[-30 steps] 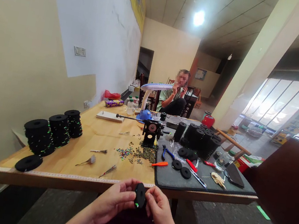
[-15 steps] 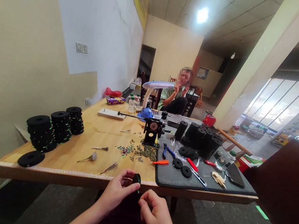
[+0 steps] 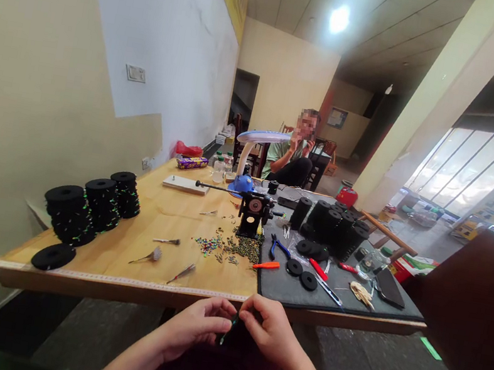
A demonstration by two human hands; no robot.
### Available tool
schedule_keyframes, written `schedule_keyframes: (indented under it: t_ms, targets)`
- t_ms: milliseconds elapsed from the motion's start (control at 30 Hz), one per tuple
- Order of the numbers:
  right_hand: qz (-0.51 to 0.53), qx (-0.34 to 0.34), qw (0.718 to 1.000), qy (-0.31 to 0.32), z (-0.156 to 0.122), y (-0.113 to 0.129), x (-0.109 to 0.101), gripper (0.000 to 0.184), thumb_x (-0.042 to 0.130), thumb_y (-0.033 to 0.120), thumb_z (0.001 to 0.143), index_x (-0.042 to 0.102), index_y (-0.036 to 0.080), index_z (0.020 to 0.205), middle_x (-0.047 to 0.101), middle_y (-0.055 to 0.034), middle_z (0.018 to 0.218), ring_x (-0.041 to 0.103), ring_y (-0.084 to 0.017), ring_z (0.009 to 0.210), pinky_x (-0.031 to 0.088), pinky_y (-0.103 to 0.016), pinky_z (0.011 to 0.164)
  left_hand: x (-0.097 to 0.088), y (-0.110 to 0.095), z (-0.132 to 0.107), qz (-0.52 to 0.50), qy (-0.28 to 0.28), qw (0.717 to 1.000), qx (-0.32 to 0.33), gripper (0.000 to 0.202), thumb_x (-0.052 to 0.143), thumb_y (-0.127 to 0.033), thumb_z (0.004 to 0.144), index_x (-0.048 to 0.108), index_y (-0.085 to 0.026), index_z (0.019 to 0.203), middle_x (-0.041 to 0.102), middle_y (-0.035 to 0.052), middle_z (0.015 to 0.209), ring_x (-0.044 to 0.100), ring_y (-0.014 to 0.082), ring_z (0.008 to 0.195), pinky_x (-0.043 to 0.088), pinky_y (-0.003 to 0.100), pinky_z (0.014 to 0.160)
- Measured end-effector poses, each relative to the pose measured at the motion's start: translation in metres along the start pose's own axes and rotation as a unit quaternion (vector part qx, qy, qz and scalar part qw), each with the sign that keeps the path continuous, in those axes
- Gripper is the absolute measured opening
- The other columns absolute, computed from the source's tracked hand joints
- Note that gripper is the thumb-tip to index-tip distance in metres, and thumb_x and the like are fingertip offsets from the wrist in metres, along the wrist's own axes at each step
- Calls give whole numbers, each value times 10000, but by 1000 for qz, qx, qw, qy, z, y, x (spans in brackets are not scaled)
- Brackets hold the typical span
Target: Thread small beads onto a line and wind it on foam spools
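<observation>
My left hand, just off the table's front edge, is closed around a small black foam disc with bright green bits on its rim. Most of that disc is hidden by my fingers and dark clothing. Right beside it, my right hand pinches at the disc's upper edge; whatever lies between thumb and forefinger is too small to make out. Ahead of both hands, small metallic and coloured pieces lie heaped by a black hand-cranked winder. An orange-handled tool rests close to the pile.
Stacked black discs with green bits stand at left, near a single disc. A grey mat holds black stacks, blue pliers, a cutter and a jar. Behind the lamp sits a person.
My left hand has lowered and turned the disc, which now shows less. My right hand has risen and come in against it; before, the two were apart.
</observation>
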State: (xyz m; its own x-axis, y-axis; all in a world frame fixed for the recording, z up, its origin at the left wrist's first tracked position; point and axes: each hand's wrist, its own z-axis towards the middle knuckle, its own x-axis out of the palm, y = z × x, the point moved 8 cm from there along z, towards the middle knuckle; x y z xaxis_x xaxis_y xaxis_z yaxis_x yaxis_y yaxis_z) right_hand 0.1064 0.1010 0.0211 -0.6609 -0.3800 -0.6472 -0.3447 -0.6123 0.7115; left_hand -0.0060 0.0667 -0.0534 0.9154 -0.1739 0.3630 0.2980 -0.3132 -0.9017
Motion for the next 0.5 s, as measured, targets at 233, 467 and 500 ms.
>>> schedule_keyframes:
  t_ms: [233,467,500]
  targets:
    - [181,67,981,1,-9,-24,14,188,520,336,868,588,172,805,505,44,602,437,-107,562,352,-210,567,10,2,-4,-88,49,995,-19,171,692,-215,657,624,-162,804,577,-15,700,516,93,585,393,211,557]
    - [255,99,962,-13,-15,-27,24,319,515,454,847,627,157,816,444,51,564,385,-97,513,325,-211,526,18,-5,-8,-104,60,993,0,162,698,-221,607,603,-159,722,551,-14,649,491,104,591,362,204,553]
    - [245,94,965,-15,-15,-26,24,317,510,446,849,638,156,828,454,46,570,394,-101,522,329,-214,533,18,-5,-9,-109,57,992,0,155,692,-223,608,603,-158,717,547,-15,642,483,102,583,359,203,548]
